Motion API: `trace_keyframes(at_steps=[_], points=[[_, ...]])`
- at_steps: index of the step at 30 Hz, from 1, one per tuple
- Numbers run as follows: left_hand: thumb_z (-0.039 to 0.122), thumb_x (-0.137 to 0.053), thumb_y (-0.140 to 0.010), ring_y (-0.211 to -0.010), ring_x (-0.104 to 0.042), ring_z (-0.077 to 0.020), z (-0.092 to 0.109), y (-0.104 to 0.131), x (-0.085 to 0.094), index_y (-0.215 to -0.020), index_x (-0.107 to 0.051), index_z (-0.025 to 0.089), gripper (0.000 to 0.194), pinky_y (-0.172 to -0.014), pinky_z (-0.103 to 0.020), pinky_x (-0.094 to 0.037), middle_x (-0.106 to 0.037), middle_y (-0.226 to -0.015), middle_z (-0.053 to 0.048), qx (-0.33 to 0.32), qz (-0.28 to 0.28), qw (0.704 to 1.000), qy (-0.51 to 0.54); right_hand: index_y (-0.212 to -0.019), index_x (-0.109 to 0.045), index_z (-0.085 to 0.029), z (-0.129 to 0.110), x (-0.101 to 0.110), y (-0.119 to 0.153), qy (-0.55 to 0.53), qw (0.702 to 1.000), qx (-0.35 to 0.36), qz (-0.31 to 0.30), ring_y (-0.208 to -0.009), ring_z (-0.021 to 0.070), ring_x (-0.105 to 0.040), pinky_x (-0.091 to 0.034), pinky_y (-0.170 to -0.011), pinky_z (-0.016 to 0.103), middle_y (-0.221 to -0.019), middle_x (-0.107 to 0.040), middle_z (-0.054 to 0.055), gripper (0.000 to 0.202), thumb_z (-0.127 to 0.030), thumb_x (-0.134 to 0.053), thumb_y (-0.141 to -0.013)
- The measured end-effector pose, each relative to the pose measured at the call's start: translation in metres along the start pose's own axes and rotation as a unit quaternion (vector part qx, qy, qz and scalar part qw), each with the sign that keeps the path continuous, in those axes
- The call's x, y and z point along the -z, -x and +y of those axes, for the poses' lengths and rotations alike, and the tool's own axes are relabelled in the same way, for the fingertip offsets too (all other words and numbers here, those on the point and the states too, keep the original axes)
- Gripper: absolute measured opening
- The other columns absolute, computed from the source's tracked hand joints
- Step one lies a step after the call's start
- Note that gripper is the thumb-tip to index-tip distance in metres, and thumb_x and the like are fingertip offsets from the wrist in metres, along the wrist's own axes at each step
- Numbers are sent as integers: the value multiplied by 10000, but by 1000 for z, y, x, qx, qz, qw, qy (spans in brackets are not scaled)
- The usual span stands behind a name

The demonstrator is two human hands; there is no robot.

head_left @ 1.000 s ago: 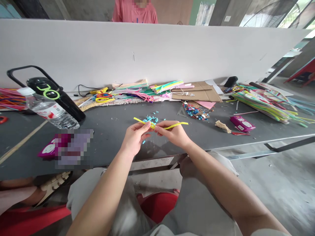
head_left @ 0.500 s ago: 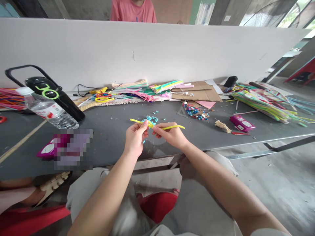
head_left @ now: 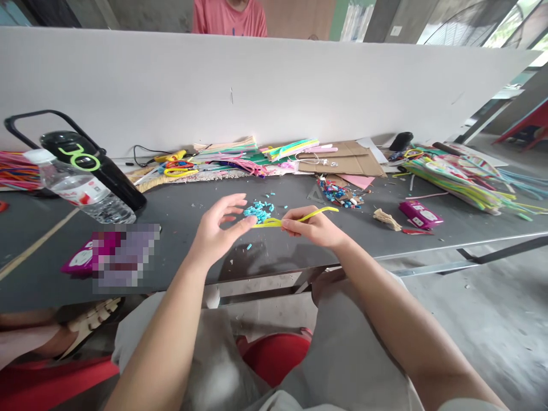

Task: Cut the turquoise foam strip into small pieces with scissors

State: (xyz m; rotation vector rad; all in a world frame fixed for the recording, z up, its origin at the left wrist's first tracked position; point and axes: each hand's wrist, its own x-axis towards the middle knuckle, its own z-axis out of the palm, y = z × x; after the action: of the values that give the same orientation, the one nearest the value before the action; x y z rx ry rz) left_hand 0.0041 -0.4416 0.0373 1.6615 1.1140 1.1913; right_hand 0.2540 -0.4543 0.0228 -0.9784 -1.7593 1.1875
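Observation:
My right hand [head_left: 309, 226] pinches a yellow pipe cleaner [head_left: 319, 212] near its middle. One end of the strip sticks up to the right; the other part runs left and looks folded or looped. My left hand [head_left: 222, 225] is open, its fingers spread and its thumb tip by the strip's left end. Whether that thumb touches the strip I cannot tell. Just behind the hands lies a pile of small turquoise pieces [head_left: 257, 211] on the dark grey table [head_left: 184, 245], with one loose piece [head_left: 249, 246] nearer the front edge.
A clear water bottle [head_left: 85, 191] and a black flask [head_left: 115, 182] stand at left, by a purple packet [head_left: 83, 260]. Along the white partition [head_left: 274, 85] lie pipe cleaner bundles [head_left: 462, 182], cardboard [head_left: 355, 160] and scissors [head_left: 180, 168]. Another purple packet [head_left: 422, 214] lies right. A person in pink [head_left: 231, 17] sits beyond.
My left hand has let go of the yellow pipe cleaner, opened and moved left. My right hand has shifted slightly right with the strip, whose right end now points higher.

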Motion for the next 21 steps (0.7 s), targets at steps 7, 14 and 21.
trace_keyframes(at_steps=[7, 14, 21], points=[[452, -780, -788, -847, -708, -242, -1, 9, -13, -913, -819, 235, 253, -731, -266, -516, -789, -921, -70, 52, -196, 976, -73, -821, -718, -130, -2, -2, 5, 49, 997, 2, -56, -619, 128, -519, -412, -551, 250, -679, -626, 30, 288, -390, -639, -914], [425, -794, -780, -808, -704, -214, -3, 10, -16, -963, -826, 240, 262, -706, -248, -520, -792, -928, -65, 37, -162, 984, -63, -783, -701, -131, -6, 0, 5, 48, 995, 0, -92, -604, 118, -494, -376, -536, 244, -646, -602, 12, 265, -339, -616, -922], [421, -771, -807, -762, -683, -207, -9, 11, -19, -992, -834, 279, 241, -707, -278, -518, -792, -924, -66, -35, -179, 978, -102, -780, -694, -128, -2, 0, 4, 23, 994, -20, -106, -582, 104, -455, -353, -513, 235, -631, -562, -5, 287, -365, -623, -926]])
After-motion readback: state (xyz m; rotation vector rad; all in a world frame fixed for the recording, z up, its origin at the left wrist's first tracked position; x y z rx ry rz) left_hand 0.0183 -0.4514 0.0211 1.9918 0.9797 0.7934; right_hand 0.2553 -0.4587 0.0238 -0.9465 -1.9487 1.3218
